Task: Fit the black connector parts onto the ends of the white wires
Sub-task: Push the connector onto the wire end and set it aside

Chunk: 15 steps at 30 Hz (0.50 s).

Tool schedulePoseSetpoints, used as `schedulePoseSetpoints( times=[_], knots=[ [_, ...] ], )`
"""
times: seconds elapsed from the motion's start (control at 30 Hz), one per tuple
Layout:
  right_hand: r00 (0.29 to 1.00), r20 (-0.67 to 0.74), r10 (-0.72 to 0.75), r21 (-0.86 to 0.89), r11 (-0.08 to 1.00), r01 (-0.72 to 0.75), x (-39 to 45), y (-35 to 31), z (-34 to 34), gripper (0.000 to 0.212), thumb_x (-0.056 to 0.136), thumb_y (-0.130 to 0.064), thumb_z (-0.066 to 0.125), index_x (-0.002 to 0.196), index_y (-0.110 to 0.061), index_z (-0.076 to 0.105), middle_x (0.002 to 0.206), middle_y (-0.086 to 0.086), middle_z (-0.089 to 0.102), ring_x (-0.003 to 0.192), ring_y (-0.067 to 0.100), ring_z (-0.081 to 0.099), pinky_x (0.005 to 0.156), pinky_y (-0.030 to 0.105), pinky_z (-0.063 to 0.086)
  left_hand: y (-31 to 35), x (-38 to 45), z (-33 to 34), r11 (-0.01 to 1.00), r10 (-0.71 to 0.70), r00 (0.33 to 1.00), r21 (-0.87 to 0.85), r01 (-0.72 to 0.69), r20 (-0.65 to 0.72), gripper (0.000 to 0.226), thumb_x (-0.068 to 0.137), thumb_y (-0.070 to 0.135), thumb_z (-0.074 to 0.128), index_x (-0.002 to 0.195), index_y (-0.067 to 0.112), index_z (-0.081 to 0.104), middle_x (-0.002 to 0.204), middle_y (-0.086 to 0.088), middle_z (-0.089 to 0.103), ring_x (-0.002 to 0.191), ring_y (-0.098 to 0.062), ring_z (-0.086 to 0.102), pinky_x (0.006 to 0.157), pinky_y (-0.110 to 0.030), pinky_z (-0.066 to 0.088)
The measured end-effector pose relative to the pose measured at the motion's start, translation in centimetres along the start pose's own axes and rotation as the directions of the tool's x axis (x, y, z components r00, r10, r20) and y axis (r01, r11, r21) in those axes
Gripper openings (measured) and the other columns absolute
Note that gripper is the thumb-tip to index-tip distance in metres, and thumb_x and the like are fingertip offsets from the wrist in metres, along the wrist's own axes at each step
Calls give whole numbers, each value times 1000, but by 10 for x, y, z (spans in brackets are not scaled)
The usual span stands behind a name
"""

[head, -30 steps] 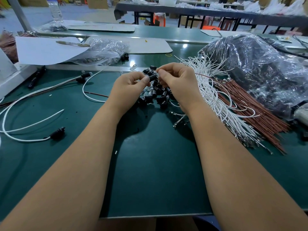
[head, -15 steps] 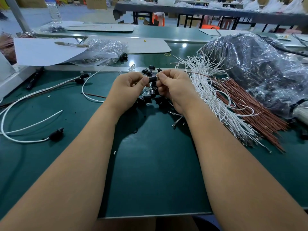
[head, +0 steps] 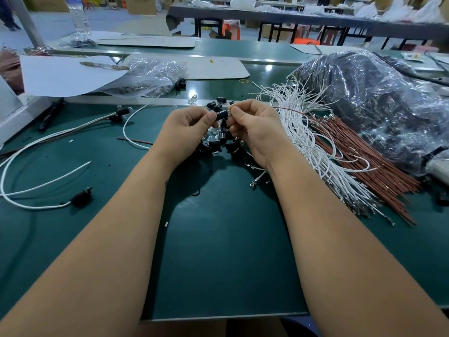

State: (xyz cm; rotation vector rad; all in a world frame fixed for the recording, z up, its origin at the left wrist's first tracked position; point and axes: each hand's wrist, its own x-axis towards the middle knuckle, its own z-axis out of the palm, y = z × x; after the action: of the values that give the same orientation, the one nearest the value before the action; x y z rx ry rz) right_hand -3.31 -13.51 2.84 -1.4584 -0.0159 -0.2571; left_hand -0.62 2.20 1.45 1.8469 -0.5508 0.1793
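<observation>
Black connector part [head: 221,114] pinched between left hand [head: 188,132] and right hand [head: 255,128], fingers curled on it, above pile of connectors [head: 218,144] partly hidden by hands, white wires [head: 313,142] right of pile, wire end in grip unclear

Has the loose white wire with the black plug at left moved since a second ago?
No. The white wire's black plug keeps its place against the green table's near edge.
</observation>
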Motion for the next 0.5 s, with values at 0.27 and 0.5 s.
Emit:
schedulePoseSetpoints(
  times=[0.27,0.5],
  knots=[
    [996,-32,87,8,996,-87,-1,-1,3,20,97,-5,53,78,-10,58,56,0,60,46,8,51,50,20,46,0,-1,1,999,29,999,-23,-29,18,19,95,19,60,78,16,65,54,-1,38,47,-7,28,46,-18,24],
    [999,13,53,76,996,-54,-5,-3,3,13,96,-4,54,84,-7,55,65,7,61,51,13,57,54,21,51,0,0,1,998,3,1000,-66,-4,-14,20,96,22,59,78,19,67,56,-1,46,57,-15,37,52,-20,31]
  ],
)
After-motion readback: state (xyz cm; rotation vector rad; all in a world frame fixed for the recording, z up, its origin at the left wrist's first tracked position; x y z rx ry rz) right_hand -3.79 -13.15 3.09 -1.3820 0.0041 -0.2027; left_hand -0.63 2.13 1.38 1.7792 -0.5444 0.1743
